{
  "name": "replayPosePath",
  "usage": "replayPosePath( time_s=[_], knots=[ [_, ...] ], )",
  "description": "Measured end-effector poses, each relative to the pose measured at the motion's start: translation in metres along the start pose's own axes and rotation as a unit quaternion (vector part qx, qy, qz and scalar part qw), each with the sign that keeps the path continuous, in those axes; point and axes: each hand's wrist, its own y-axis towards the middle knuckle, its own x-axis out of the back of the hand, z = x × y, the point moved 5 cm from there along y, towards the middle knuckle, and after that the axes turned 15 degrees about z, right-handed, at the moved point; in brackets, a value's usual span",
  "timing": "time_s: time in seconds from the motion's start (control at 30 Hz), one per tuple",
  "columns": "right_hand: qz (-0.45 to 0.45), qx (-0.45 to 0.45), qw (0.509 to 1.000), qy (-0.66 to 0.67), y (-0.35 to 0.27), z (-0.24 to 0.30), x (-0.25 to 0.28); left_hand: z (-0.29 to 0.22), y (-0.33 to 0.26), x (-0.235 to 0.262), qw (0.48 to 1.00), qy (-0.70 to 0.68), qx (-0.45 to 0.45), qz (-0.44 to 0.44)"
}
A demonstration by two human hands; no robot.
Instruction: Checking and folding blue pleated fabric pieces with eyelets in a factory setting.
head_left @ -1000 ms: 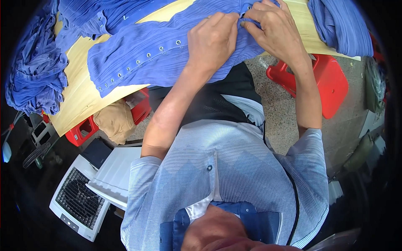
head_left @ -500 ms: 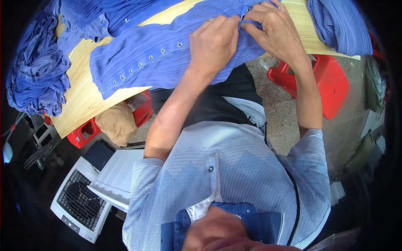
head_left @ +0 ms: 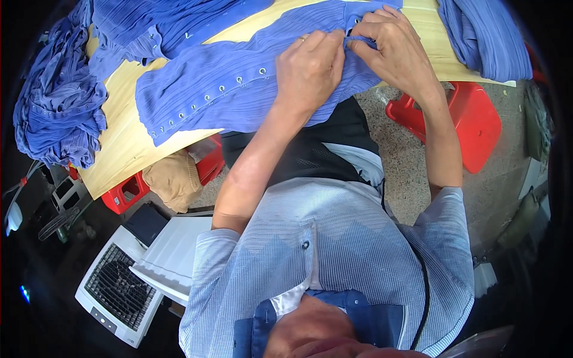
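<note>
A blue ribbed garment (head_left: 239, 89) with a row of small metal eyelets is spread across the pale wooden counter (head_left: 119, 149), its near edge hanging slightly over the counter's near rim. Both hands are at work on the right end of it. The left hand (head_left: 307, 65) is curled down on the cloth, fingers bent and closed over a fold, pinning it against the counter. The right hand (head_left: 397, 48) is closed in a pinch on a narrow strip of the same blue fabric at the garment's edge, just beside the left fingertips, so that the two hands nearly touch.

The step in hand is judged to be fine work at the edge band: a small strip is being pulled or straightened while the rest is held flat. The next move would seem to call for a steady hold by the left hand and a short, careful pull by the right.

More blue garments are heaped at the far left (head_left: 54, 113) and far right (head_left: 489, 36) of the counter. A red stool (head_left: 471, 119) is seen on the floor beyond.
</note>
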Motion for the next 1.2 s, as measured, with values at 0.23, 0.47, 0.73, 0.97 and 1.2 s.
replayPosePath(
  time_s=[0.23,0.47,0.73,0.97,1.2],
  knots=[
    [-0.034,0.027,0.999,0.000,-0.001,-0.007,-0.011,-0.004,-0.002,0.003,1.000,0.010,-0.005,0.015],
    [-0.048,0.035,0.998,0.027,-0.010,-0.007,-0.010,-0.001,-0.002,0.005,0.997,-0.059,0.034,0.035],
    [-0.158,0.072,0.985,-0.009,-0.017,-0.005,-0.015,0.006,0.004,0.007,0.994,-0.094,0.046,0.031],
    [-0.125,-0.014,0.967,0.220,-0.028,-0.010,-0.027,0.009,0.002,0.003,0.989,-0.103,0.098,0.028],
    [-0.155,0.013,0.977,0.146,-0.033,-0.014,-0.039,0.010,0.002,0.002,0.994,-0.072,0.080,0.017]
  ],
)
